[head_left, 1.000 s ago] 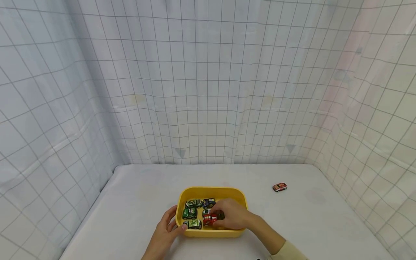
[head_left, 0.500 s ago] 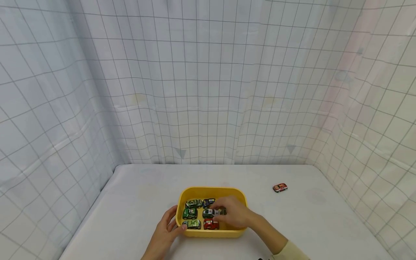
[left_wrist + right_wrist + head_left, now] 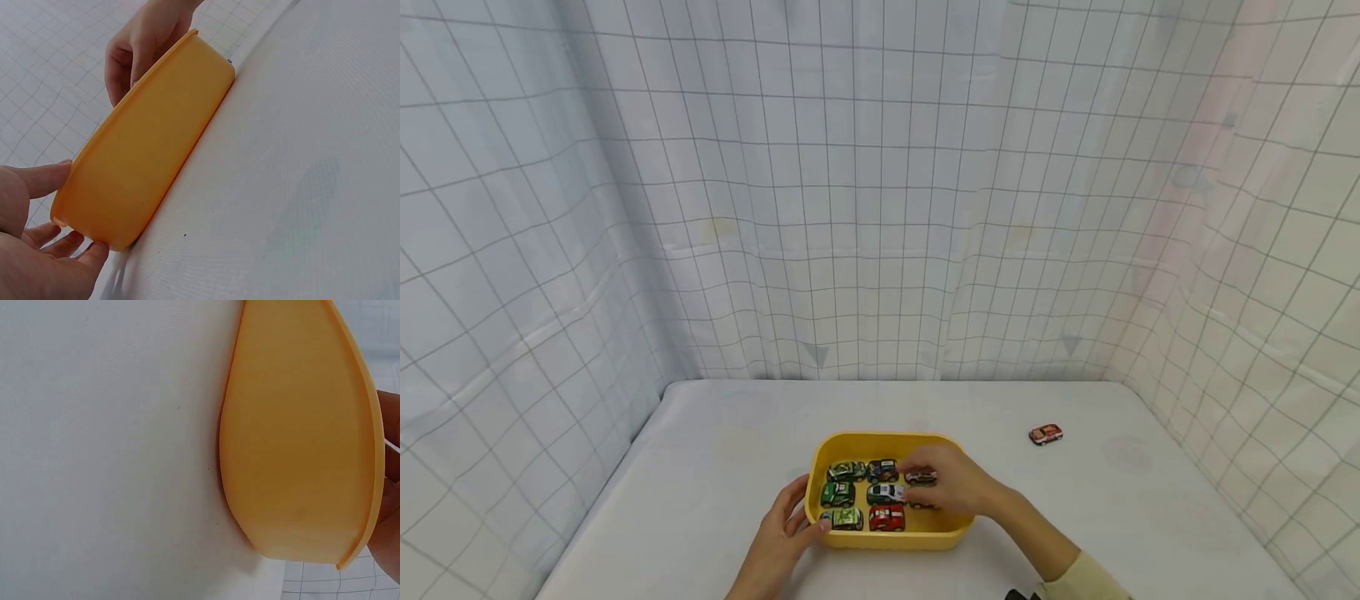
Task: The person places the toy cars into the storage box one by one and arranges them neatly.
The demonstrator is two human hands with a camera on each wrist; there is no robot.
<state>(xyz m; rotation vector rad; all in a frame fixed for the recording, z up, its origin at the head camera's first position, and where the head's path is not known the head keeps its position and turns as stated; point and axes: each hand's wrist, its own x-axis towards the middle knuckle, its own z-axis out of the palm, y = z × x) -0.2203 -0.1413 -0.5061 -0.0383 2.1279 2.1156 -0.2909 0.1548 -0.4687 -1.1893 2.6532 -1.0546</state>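
My left hand [image 3: 781,529] grips the front left corner of a yellow plastic tray [image 3: 895,540], thumb over the rim and fingers along the outer wall. My right hand [image 3: 951,479] reaches into the tray's right half, finger and thumb curled around the spot where a dark toy car [image 3: 922,477] shows; I cannot tell whether they pinch it. The thumb tip overlaps the end of a green-and-white toy car [image 3: 883,493]. In front of that is a red toy car [image 3: 887,518]; behind it, a dark blue one [image 3: 882,471]. A green toy car [image 3: 838,493] sits at left.
Another patterned toy car [image 3: 847,472] and a light green toy car [image 3: 847,519] fill the tray's left side. Beyond the tray at right, a red-and-white toy car [image 3: 1046,433] lies on the white table [image 3: 730,433]. White gridded curtains [image 3: 880,250] surround the table.
My right hand has moved away from the red car, past the green-and-white car, toward the back right of the tray. Both those cars now show more fully. The left hand keeps its grip.
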